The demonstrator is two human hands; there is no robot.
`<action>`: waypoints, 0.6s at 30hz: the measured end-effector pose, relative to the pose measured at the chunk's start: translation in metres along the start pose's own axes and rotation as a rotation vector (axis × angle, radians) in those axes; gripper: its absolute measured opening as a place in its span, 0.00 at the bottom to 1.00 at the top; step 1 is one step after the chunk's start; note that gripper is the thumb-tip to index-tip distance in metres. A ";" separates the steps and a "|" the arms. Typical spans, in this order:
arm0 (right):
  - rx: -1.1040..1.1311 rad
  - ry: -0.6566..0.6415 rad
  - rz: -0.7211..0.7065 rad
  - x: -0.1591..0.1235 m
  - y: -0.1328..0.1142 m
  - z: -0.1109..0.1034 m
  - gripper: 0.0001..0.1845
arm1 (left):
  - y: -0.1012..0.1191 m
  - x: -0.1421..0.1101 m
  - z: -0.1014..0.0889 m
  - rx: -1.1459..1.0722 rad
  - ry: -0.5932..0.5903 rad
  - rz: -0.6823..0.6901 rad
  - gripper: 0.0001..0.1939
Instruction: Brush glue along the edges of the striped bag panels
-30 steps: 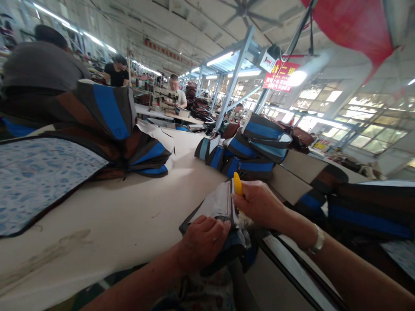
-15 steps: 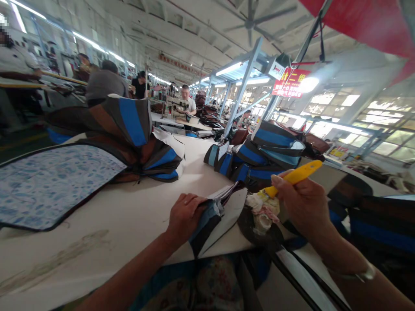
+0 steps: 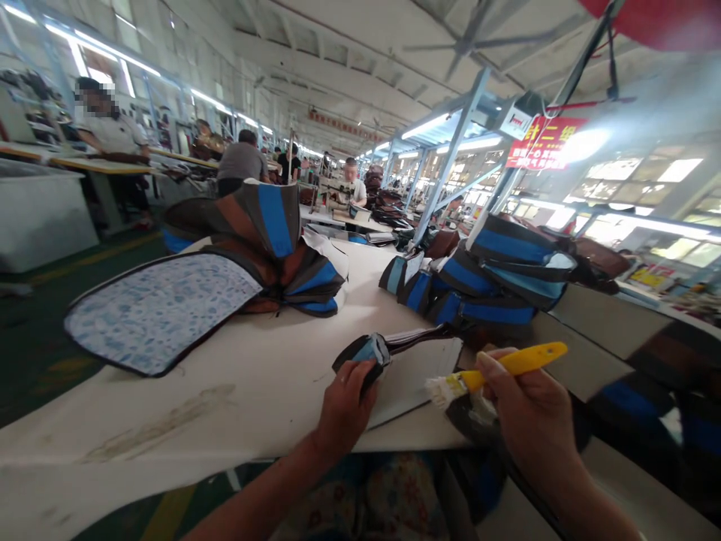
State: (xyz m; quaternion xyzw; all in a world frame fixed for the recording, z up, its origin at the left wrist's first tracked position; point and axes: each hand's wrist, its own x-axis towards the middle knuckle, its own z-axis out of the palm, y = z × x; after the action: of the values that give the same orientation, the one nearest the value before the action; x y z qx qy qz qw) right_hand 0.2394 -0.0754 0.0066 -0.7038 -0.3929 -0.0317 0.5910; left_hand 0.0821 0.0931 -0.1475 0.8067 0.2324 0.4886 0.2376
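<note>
left hand is pinching the folded edge of a limp blue-and-dark striped fabric panel with white backing, likely light and floppy, while right hand is gripping a stiff yellow-handled white-bristle brush mid-handle.

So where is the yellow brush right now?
The yellow brush is in the right hand, low on the right of the head view. Its bristles point left toward the folded fabric piece that the left hand presses on the white table.

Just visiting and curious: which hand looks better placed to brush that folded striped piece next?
Probably the right hand: it already holds the yellow brush, bristles pointing at the folded piece. The left hand is busy pinning that piece to the table.
</note>
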 end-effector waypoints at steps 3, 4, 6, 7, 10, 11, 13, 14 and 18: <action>-0.033 -0.003 -0.035 0.005 -0.007 0.001 0.17 | 0.009 0.025 -0.004 -0.134 -0.064 -0.022 0.12; -0.029 0.005 -0.041 0.008 -0.011 0.001 0.17 | 0.014 0.032 -0.009 -0.202 -0.101 -0.051 0.11; 0.012 0.018 -0.068 0.013 -0.023 0.001 0.16 | 0.026 0.042 -0.023 -0.348 -0.187 -0.134 0.10; 0.045 0.025 -0.096 0.016 -0.029 0.003 0.16 | 0.032 0.046 -0.030 -0.416 -0.224 -0.183 0.11; 0.120 0.029 -0.216 0.021 -0.047 0.014 0.14 | 0.051 0.054 -0.048 -0.571 -0.299 -0.324 0.11; 0.134 0.016 -0.256 0.022 -0.052 0.020 0.13 | 0.056 0.056 -0.051 -0.607 -0.309 -0.357 0.11; 0.121 -0.052 -0.330 0.027 -0.056 0.033 0.12 | 0.062 0.057 -0.055 -0.665 -0.329 -0.389 0.11; 0.087 -0.100 -0.377 0.029 -0.057 0.040 0.11 | 0.064 0.057 -0.055 -0.694 -0.338 -0.394 0.11; -0.145 -0.095 -0.591 0.042 -0.053 0.052 0.10 | 0.065 0.057 -0.055 -0.826 -0.359 -0.453 0.15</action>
State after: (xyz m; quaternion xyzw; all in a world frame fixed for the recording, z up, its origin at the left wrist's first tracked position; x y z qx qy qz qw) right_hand 0.2150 -0.0090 0.0556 -0.6000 -0.6046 -0.1973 0.4853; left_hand 0.0655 0.0856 -0.0471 0.6459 0.1442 0.3295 0.6734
